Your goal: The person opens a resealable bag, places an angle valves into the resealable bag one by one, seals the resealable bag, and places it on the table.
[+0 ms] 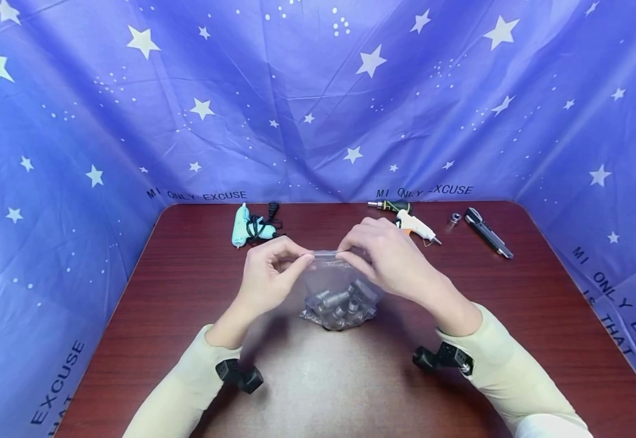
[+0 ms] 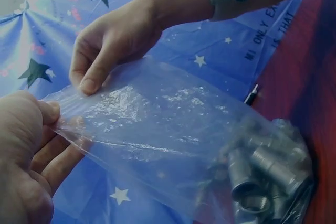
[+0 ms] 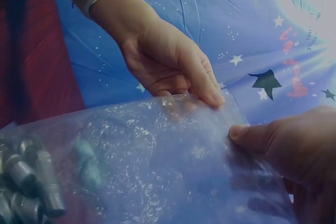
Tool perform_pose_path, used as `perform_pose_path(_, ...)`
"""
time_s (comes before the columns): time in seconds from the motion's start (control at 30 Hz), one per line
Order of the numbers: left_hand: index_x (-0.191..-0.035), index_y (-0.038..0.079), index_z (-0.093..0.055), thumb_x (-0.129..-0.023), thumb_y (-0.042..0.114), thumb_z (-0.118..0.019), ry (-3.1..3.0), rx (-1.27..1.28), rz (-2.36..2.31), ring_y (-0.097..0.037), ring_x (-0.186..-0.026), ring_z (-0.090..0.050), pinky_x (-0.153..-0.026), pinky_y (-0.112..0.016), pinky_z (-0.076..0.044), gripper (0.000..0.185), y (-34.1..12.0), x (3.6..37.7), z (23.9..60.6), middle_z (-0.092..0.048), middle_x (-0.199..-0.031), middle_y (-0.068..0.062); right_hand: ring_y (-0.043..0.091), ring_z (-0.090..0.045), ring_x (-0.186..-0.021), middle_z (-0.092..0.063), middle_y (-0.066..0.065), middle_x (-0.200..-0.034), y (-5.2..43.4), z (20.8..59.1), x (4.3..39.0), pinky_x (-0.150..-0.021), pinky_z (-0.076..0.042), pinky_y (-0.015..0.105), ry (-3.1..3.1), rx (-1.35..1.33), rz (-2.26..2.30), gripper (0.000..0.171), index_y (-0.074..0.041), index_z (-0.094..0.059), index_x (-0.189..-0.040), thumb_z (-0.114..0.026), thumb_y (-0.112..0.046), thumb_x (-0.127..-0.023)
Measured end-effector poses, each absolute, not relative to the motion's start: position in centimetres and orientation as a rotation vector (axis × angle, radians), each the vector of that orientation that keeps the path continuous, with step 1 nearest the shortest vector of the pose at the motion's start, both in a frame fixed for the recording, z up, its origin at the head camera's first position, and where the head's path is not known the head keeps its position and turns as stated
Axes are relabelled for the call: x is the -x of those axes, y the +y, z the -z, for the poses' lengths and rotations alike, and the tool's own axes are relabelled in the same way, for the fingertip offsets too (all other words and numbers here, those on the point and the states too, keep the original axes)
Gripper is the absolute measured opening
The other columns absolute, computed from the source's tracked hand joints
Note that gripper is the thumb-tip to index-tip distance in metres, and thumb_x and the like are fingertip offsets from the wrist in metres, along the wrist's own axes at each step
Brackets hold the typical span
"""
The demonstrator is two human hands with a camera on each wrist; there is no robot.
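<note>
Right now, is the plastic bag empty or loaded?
Loaded: grey metal sockets fill the bottom of the plastic bag, whose top edge both hands pinch.

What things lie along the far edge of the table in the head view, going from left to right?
Teal glue gun → black plug → green-handled screwdriver → white glue gun → small metal socket → dark ratchet handle.
</note>
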State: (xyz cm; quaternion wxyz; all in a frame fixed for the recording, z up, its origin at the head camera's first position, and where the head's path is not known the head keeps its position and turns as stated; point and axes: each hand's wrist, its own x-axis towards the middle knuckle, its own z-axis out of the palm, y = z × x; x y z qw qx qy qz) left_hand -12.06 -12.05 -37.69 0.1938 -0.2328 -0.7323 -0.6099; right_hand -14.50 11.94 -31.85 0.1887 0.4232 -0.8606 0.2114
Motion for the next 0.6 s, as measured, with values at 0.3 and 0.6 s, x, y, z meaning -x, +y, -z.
perform_pose_path(0.3,-0.091,-0.008,-0.076,-0.093,-0.003,-0.077,-2.006,0.653,1.797,-0.003,-0.077,-0.078,-0.068,-0.026,-0.065,0.006,-12.5,12.1,38.0,-0.079,-0.085,-0.022,0.013,-0.062,-0.082,-0.074,-0.006,-0.085,13.9,32.1,15.0,-0.074,-0.050,0.035,-2.437,-1.134,-0.714,0.004,-0.019,-0.079,-0.092,-0.082,-0.018,-0.093)
perform_pose_path(0.6,-0.092,-0.001,-0.076,-0.088,-0.002,-0.078,-2.019,0.683,1.713,-0.003,-0.075,-0.071,-0.069,-0.022,-0.064,0.004,-11.9,12.4,38.1,-0.076,-0.083,-0.015,0.010,-0.065,-0.085,-0.073,-0.006,-0.088,14.1,31.9,14.9,-0.079,-0.056,0.033,-2.483,-1.099,-0.860,0.006,-0.017,-0.076,-0.092,-0.081,-0.014,-0.091)
